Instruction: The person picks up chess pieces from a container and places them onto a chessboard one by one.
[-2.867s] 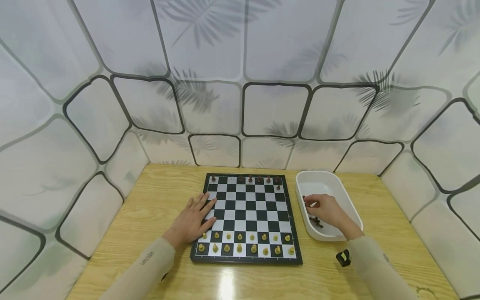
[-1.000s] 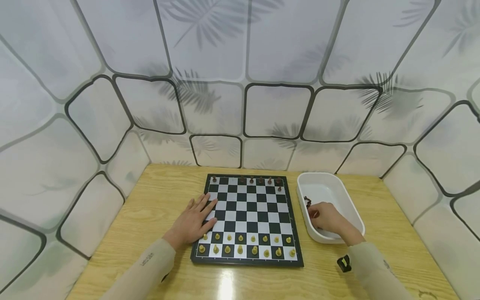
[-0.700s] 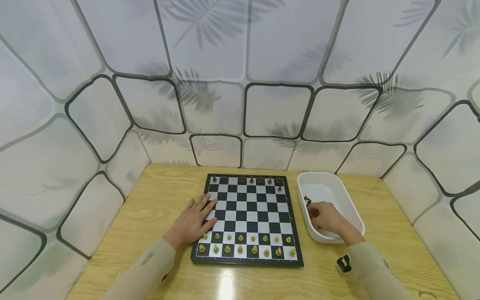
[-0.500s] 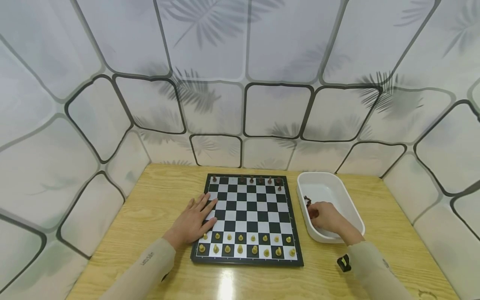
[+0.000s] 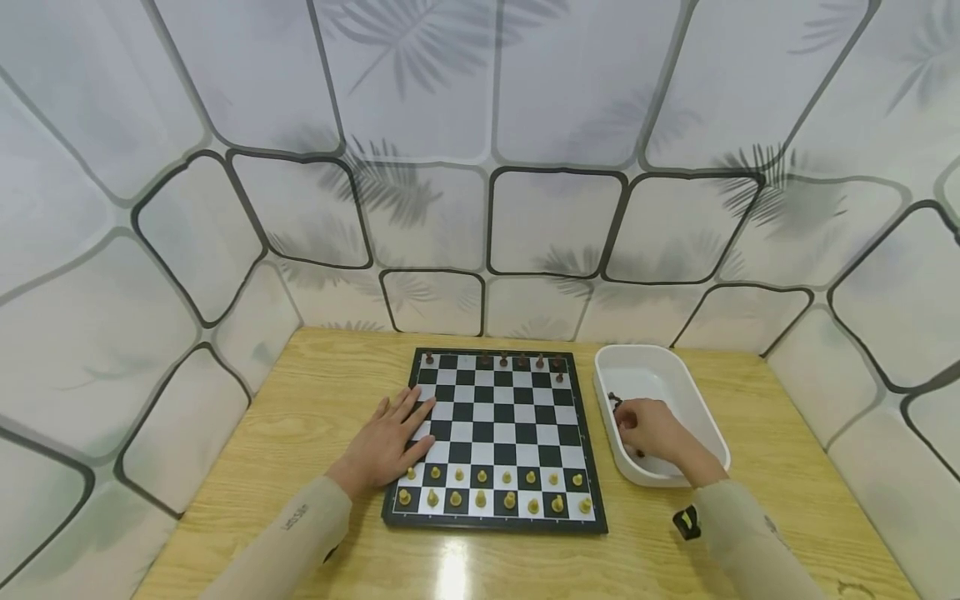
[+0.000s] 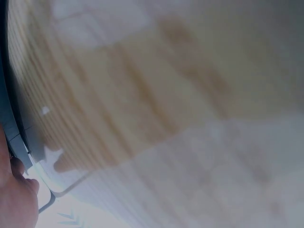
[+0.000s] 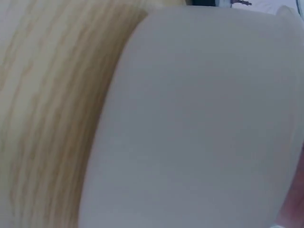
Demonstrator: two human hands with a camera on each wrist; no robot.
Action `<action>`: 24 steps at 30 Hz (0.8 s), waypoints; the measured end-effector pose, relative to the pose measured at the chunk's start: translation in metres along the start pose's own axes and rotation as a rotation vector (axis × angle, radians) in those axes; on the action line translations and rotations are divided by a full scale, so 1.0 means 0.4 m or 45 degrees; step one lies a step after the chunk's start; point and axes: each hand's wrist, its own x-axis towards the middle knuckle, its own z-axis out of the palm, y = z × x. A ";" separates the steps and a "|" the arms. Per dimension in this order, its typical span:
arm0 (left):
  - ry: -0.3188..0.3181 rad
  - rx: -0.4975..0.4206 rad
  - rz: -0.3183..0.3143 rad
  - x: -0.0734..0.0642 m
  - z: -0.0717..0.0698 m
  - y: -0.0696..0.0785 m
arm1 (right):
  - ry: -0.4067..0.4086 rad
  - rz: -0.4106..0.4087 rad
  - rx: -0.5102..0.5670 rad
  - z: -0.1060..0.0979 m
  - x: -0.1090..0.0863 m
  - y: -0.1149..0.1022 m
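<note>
My left hand (image 5: 381, 446) lies with spread fingers on the left edge of a black-and-white chessboard (image 5: 492, 429). Yellow chess pieces (image 5: 481, 498) stand in two rows on the near side; along the far side are several dark red pieces (image 5: 503, 359). Inside a white tub (image 5: 660, 371) right of the board, my right hand (image 5: 654, 432) has its thumb and fingers bent together at the left wall, among small dark red chess pieces (image 5: 615, 400). I cannot tell whether a piece is between those fingertips. In the right wrist view the tub wall (image 7: 190, 118) hides most of that hand.
Board and tub stand on a wooden table (image 5: 337, 375), close to the patterned wall covering (image 5: 551, 221) at the back. Similar covering rises on both sides. A black wrist device (image 5: 686, 522) shows beside the right sleeve (image 5: 750, 533).
My right hand moved nearer within the tub, then lifted slightly and away in the last half second, uncovering a dark piece below it. The left hand has stayed in place.
</note>
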 end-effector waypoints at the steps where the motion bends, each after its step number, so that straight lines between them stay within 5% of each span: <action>1: -0.002 0.000 -0.001 0.000 0.000 0.000 | 0.015 0.009 0.014 -0.003 0.000 0.000; 24: 0.006 -0.014 0.009 0.000 -0.003 0.004 | 0.483 -0.096 0.093 -0.049 0.018 -0.045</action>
